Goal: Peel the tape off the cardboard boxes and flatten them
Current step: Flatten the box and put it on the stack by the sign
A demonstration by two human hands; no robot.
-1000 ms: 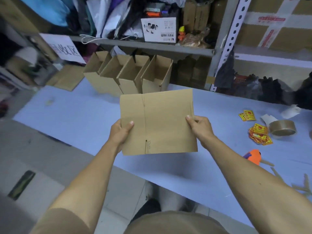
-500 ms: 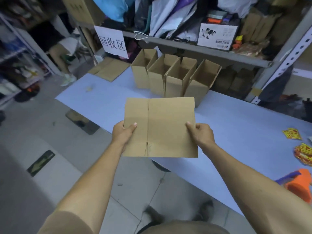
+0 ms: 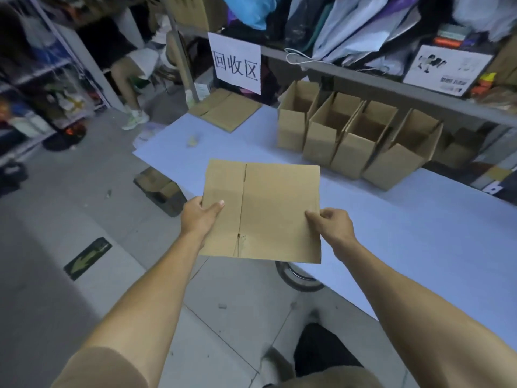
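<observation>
Flattened box (image 3: 268, 211) was held in air over near-left edge of blue table (image 3: 419, 242), partly above grey floor (image 3: 84, 219). Open tabletop lay between it and flat cardboard stack (image 3: 226, 109) at far corner under white sign (image 3: 236, 65). Four open boxes (image 3: 355, 135) stood in row at back, under shelf (image 3: 391, 85).

Left hand (image 3: 200, 215) gripped box's left edge, thumb on top face, fingers hidden beneath. Right hand (image 3: 331, 224) pinched right edge, fingers curled.

Both bare arms reach forward; left hand (image 3: 199, 217) and right hand (image 3: 333, 223) each pinch a flattened brown cardboard box (image 3: 268, 211) by its side edges.
</observation>
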